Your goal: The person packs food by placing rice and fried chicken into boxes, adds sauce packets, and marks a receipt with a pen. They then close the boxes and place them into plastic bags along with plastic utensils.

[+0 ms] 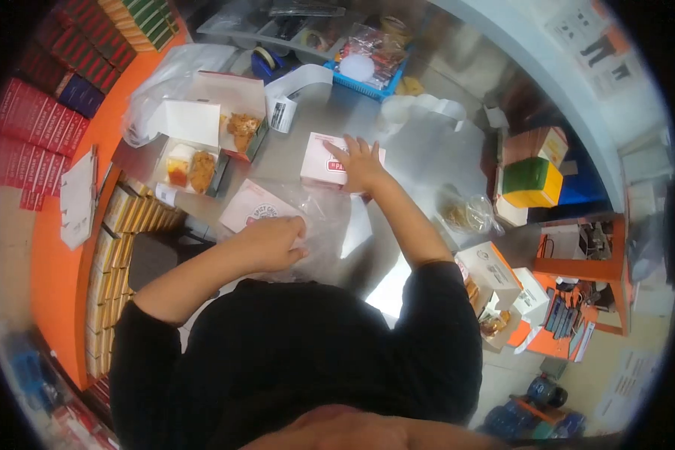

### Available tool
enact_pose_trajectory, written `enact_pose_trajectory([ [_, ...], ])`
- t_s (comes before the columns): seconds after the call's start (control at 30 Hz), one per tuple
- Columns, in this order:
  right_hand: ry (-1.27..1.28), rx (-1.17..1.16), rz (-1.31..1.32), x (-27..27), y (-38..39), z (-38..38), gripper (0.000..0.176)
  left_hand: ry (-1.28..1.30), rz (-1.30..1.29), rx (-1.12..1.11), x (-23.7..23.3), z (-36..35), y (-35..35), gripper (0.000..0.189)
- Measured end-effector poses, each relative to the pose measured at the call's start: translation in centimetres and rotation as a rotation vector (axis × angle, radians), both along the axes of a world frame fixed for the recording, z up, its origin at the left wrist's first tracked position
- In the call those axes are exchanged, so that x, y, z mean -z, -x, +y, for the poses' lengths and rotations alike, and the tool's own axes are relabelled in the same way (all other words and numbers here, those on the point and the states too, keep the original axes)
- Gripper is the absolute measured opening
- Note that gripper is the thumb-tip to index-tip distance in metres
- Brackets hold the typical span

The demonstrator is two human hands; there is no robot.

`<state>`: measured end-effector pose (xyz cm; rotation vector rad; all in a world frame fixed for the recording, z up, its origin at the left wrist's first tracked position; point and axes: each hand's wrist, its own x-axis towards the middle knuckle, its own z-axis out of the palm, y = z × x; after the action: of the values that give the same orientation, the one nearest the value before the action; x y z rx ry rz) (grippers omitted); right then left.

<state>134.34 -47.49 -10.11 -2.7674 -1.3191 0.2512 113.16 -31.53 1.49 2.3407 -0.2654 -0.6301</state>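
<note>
Fingers spread, my right hand [364, 166] lies on top of a closed white food box [319, 161] with red print. My left hand [271, 244] is closed, gripping a transparent plastic bag [322, 214] on the metal table. Right beside that hand, partly under the bag's film, is a second closed box [249, 202] with "spicy" lettering. To the left stand two opened boxes: one holds fried chicken [243, 129], the other rice [178, 161] and a fried piece [202, 171].
A blue basket [366, 88] of packets and a tape dispenser [264, 63] stand at the back. Right of my arm are a bagged item [463, 212] and more open food boxes [490, 270]. Stacks of folded cartons [34, 124] fill the orange shelf on the left.
</note>
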Motion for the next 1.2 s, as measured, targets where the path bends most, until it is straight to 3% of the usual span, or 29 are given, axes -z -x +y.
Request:
enact_pose_trajectory([
  [0.07,-0.001,-0.013,0.035,0.3,-0.6,0.0,0.109,-0.466,-0.177,-0.075,4.2,-0.4,0.3,0.031],
  [0.13,-0.021,0.002,0.052,-0.9,-1.1,-0.4,0.109,-0.578,-0.062,-0.013,6.8,0.6,-0.3,0.031],
  [0.23,-0.013,0.212,0.296,-3.9,-1.2,-2.0,0.106,0.088,-0.046,0.460,6.6,2.7,-1.2,0.029],
  [0.27,-0.002,0.217,0.301,-4.6,-1.2,-2.5,0.106,0.101,-0.042,0.462,4.9,3.5,-1.8,0.029],
  [0.33,-0.074,0.237,0.162,-6.5,-1.2,-3.4,0.106,0.453,0.360,0.287,-0.7,5.3,-3.1,0.025],
  [0.47,-0.085,0.226,0.021,-17.1,1.0,-3.0,0.100,0.794,-0.047,-0.047,-9.3,9.6,-3.7,0.037],
  [0.53,-0.145,0.183,-0.097,-21.8,2.3,-2.0,0.099,0.645,-0.270,-0.118,-11.3,10.7,-3.6,0.036],
  [0.57,-0.173,0.161,-0.174,-23.8,3.0,-1.4,0.099,0.658,-0.250,-0.110,-11.0,11.4,-3.8,0.036],
  [0.63,-0.307,0.025,-0.315,-27.1,4.2,0.1,0.094,-0.327,-0.522,-0.148,-10.0,13.3,-4.4,0.040],
  [0.67,-0.294,0.035,-0.312,-28.8,5.1,1.2,0.094,-0.313,-0.518,-0.140,-9.5,14.4,-4.9,0.040],
  [0.73,-0.531,-0.243,-0.306,-31.6,6.6,3.8,0.094,-0.758,-0.018,-0.001,-9.0,16.7,-5.9,0.046],
  [0.77,-0.619,-0.573,-0.257,-32.3,5.9,6.3,0.100,-0.756,-0.020,0.008,-9.1,17.4,-5.7,0.046],
  [0.8,-0.701,-0.904,-0.201,-32.8,5.1,8.6,0.110,-0.626,-0.100,0.068,-9.5,18.0,-5.4,0.045],
  [0.83,-0.758,-0.784,-0.160,-33.0,6.9,9.5,0.107,-0.494,-0.178,0.127,-9.6,18.9,-5.2,0.044],
  [0.87,-0.811,-0.664,-0.119,-33.0,8.9,10.2,0.104,0.251,-0.629,-0.260,-3.9,23.6,-5.5,0.039],
  [0.97,-1.005,-0.766,0.163,-30.6,10.6,14.1,0.096,0.988,-0.534,-0.552,-11.6,24.3,-5.0,0.039],
  [1.03,-0.964,-0.847,0.202,-29.0,10.5,15.4,0.099,1.066,-0.365,-0.457,-12.5,22.7,-3.9,0.039],
  [1.2,-0.750,-0.760,0.398,-24.8,10.0,12.5,0.103,0.902,0.023,-0.284,-6.9,16.3,-3.0,0.038],
])
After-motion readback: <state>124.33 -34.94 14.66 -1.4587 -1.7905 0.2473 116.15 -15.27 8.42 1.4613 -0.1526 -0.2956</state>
